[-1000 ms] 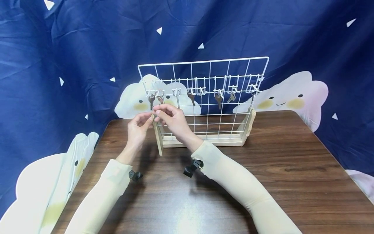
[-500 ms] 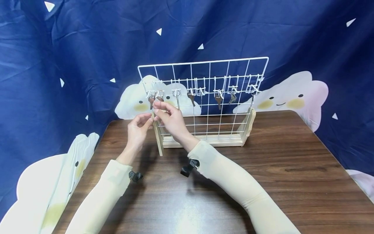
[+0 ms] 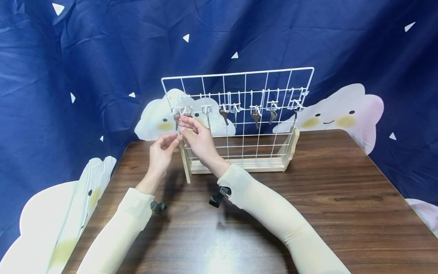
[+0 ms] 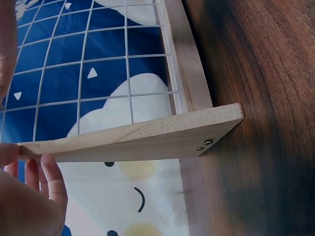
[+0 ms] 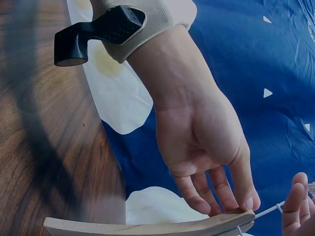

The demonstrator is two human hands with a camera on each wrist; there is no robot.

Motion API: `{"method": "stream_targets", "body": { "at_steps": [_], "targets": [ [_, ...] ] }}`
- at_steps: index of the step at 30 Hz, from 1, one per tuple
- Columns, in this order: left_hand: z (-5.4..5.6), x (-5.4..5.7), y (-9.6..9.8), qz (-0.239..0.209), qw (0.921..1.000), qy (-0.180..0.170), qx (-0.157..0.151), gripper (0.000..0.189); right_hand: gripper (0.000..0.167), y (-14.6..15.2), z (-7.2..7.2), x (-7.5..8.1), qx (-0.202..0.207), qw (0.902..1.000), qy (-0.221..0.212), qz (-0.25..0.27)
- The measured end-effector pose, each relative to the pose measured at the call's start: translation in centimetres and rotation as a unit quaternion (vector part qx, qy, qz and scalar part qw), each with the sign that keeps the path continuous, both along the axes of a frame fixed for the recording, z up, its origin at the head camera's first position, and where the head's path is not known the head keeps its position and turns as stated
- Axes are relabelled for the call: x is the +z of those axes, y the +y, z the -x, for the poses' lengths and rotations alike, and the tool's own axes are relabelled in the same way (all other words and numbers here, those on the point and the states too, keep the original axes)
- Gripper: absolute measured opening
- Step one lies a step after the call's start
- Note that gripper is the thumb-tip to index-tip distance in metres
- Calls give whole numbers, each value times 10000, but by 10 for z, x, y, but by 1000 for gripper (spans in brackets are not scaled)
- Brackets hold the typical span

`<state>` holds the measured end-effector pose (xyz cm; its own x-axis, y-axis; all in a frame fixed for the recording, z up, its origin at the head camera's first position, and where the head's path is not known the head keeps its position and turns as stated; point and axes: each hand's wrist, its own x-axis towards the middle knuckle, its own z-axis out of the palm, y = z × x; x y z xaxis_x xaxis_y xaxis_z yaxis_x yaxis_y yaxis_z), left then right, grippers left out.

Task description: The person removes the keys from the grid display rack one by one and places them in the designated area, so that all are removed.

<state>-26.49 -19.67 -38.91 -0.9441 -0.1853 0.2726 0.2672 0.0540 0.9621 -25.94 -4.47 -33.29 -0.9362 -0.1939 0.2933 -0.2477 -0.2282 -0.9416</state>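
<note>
In the head view my left hand [image 3: 160,154] pinches the upper end of the wooden side support [image 3: 186,161] of a white wire grid rack [image 3: 245,122]. The left wrist view shows its thumb and fingers on either side of the support's tip. Just above, my right hand [image 3: 200,140] is raised beside the leftmost hanging key [image 3: 176,117], thumb and index finger apart. Whether its fingertips touch that key is hard to see. A neighbouring key ring [image 3: 186,110] hangs close by, its key partly behind the right fingers.
Several more keys hang on white hooks along the grid, among them a brown key [image 3: 256,117] and a silvery key [image 3: 272,116]. The rack stands on a wooden base [image 3: 253,167] on the dark wooden table [image 3: 328,198]. A blue cloud-print cloth [image 3: 113,45] hangs behind.
My right hand has shifted up slightly and left, from by the support's top toward the leftmost key, its thumb and index finger spreading. The left hand stays in place.
</note>
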Motion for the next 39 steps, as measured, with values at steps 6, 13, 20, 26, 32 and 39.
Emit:
{"method": "stream_targets", "body": {
  "at_steps": [6, 13, 20, 26, 32, 39],
  "targets": [
    [0, 1, 1, 9, 9999, -72, 69, 31, 39, -1, 0, 0, -34, 9999, 88, 43],
    [1, 0, 0, 26, 10000, -43, 77, 30, 35, -3, 0, 0, -237, 9995, 127, 178],
    [1, 0, 0, 89, 9999, -43, 120, 30, 33, -4, 4, 0, -560, 9983, 110, 124],
    [1, -1, 0, 7, 10000, -48, 66, 30, 34, -6, 5, 1, -573, 9981, -19, 244],
    [2, -2, -1, -39, 10000, -29, 55, 30, 25, -6, 4, 3, -543, 9982, -23, 236],
    [1, -1, -1, -11, 10000, -32, 46, 30, 19, -7, 4, 3, -535, 9983, 121, 192]
  ]
}}
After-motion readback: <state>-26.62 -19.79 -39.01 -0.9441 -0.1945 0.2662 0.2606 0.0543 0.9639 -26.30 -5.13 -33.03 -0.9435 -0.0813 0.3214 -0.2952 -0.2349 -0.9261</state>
